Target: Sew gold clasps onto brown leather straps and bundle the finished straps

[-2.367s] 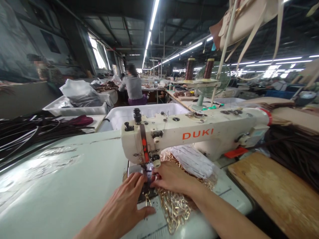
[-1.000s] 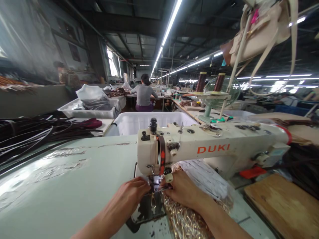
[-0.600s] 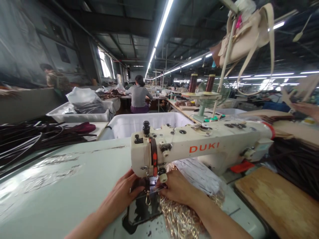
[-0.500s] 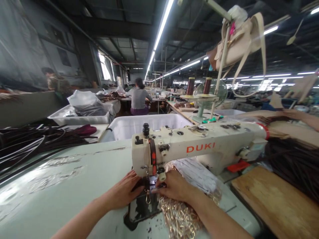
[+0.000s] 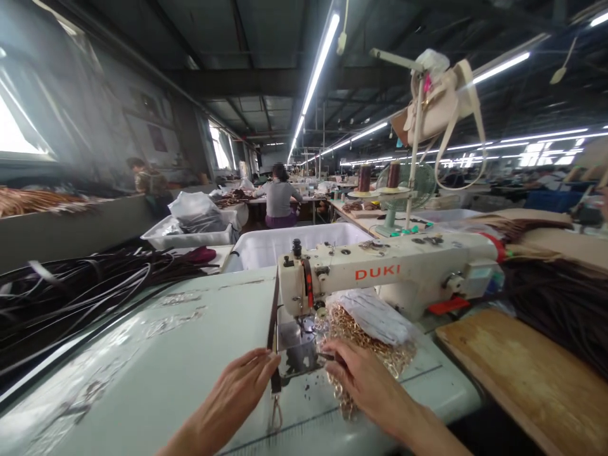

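From my remote post I saw the left hand (image 5: 237, 386) over a dark strap (image 5: 273, 326), fingertips touching it; whether clamped, I couldn't tell. Strap lay just left of the sewing machine (image 5: 332, 272), metal clasp (image 5: 276, 405) toward the table (image 5: 190, 354)'s near edge. Right hand (image 5: 365, 377) pinched a small dark piece (image 5: 325, 356) beside bagged gold-coloured chain (image 5: 354, 326).

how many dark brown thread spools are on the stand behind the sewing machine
2: one dark brown thread spool stands on the pale stand's left side behind the white sewing machine, the other spool to its right, nearer the white pole. None seems hidden.
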Demonstrator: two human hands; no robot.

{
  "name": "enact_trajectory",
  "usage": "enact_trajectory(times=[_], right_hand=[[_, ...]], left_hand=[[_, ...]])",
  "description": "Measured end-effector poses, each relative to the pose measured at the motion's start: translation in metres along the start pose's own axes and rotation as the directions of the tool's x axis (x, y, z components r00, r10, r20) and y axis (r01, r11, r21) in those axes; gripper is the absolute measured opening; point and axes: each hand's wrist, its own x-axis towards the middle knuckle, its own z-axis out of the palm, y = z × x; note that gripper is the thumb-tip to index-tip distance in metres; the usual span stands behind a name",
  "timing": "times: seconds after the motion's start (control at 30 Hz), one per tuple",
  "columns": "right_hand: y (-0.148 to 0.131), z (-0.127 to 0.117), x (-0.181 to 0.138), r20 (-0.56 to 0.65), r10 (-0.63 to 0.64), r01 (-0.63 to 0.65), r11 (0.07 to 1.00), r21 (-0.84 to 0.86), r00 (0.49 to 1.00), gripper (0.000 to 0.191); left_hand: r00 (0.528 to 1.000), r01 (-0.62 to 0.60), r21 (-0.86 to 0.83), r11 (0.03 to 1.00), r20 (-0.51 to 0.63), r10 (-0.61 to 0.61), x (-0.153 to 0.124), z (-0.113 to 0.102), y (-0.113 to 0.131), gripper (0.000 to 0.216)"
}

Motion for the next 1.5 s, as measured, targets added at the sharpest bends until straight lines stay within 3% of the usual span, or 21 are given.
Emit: enact_trajectory(times=[0.13, 0.23, 0.57, 0.7, 0.8, 0.87, 0.9, 0.93, 0.97, 1.0, 1.07, 1.1, 1.13, 1.23, 1.33, 1.5], right_hand=[[-0.015, 0.026, -0.026, -0.031, -0.005, 0.010, 0.984, 0.178, 1.000, 0.022], [-0.029, 0.039, -0.031, -0.022, -0.045, 0.049, 0.968, 0.247, 0.999, 0.021], [-0.056, 0.044, -0.034, 0.068, -0.136, 0.112, 0.954, 0.279, 0.988, 0.014], [-0.064, 0.043, -0.036, 0.059, -0.157, 0.137, 0.957, 0.256, 0.986, 0.016], [-0.064, 0.045, -0.038, 0.037, -0.136, 0.119, 0.948, 0.296, 0.990, 0.019], [-0.062, 0.046, -0.040, -0.004, -0.097, 0.093, 0.934, 0.345, 0.995, 0.024], [-0.060, 0.046, -0.041, -0.023, -0.075, 0.078, 0.929, 0.362, 0.997, 0.025], [-0.058, 0.047, -0.042, -0.036, -0.058, 0.067, 0.928, 0.367, 0.998, 0.024], [-0.057, 0.048, -0.043, -0.044, -0.050, 0.063, 0.931, 0.360, 0.998, 0.023], [-0.056, 0.049, -0.044, -0.043, -0.056, 0.068, 0.937, 0.342, 0.997, 0.020], [-0.055, 0.053, -0.044, -0.041, -0.111, 0.118, 0.954, 0.274, 0.993, 0.017], [-0.055, 0.055, -0.044, -0.052, -0.152, 0.160, 0.959, 0.233, 0.987, 0.016], [-0.055, 0.058, -0.043, -0.067, -0.192, 0.201, 0.961, 0.189, 0.979, 0.016], [-0.060, 0.063, -0.037, -0.093, -0.284, 0.291, 0.953, 0.080, 0.954, 0.016], [-0.066, 0.064, -0.027, -0.072, -0.351, 0.354, 0.935, 0.029, 0.934, 0.017], [-0.075, 0.061, -0.018, -0.024, -0.410, 0.411, 0.910, 0.058, 0.912, 0.018]], left_hand=[[0.949, 0.031, -0.078, 0.996, -0.309, -0.053, -0.022, -0.037, 0.044, 0.047], [0.905, 0.053, -0.115, 0.992, -0.415, -0.096, -0.022, -0.055, 0.064, 0.051], [0.914, -0.017, -0.058, 0.998, -0.406, -0.008, -0.040, -0.081, 0.077, 0.051], [0.930, -0.015, -0.068, 0.998, -0.366, -0.011, -0.043, -0.090, 0.084, 0.042], [0.916, -0.028, -0.087, 0.996, -0.400, -0.009, -0.045, -0.086, 0.086, 0.042], [0.896, 0.043, -0.157, 0.987, -0.430, -0.107, -0.043, -0.082, 0.088, 0.040], [0.880, 0.135, -0.253, 0.958, -0.414, -0.233, -0.041, -0.080, 0.089, 0.034], [0.852, 0.256, -0.400, 0.880, -0.336, -0.401, -0.039, -0.080, 0.091, 0.022], [0.797, 0.383, -0.573, 0.725, -0.192, -0.572, -0.036, -0.080, 0.093, 0.009], [0.724, 0.474, -0.725, 0.499, -0.001, -0.690, -0.033, -0.082, 0.096, 0.008], [0.615, 0.505, -0.863, 0.007, 0.354, -0.705, -0.026, -0.089, 0.101, 0.025], [0.597, 0.471, -0.866, -0.168, 0.453, -0.662, -0.023, -0.093, 0.103, 0.031], [0.593, 0.433, -0.858, -0.277, 0.502, -0.629, -0.021, -0.097, 0.105, 0.035], [0.584, 0.408, -0.828, -0.385, 0.561, -0.587, -0.018, -0.107, 0.107, 0.038], [0.572, 0.423, -0.819, -0.387, 0.573, -0.586, -0.020, -0.109, 0.107, 0.038], [0.605, 0.407, -0.836, -0.367, 0.548, -0.578, -0.025, -0.108, 0.108, 0.031]])
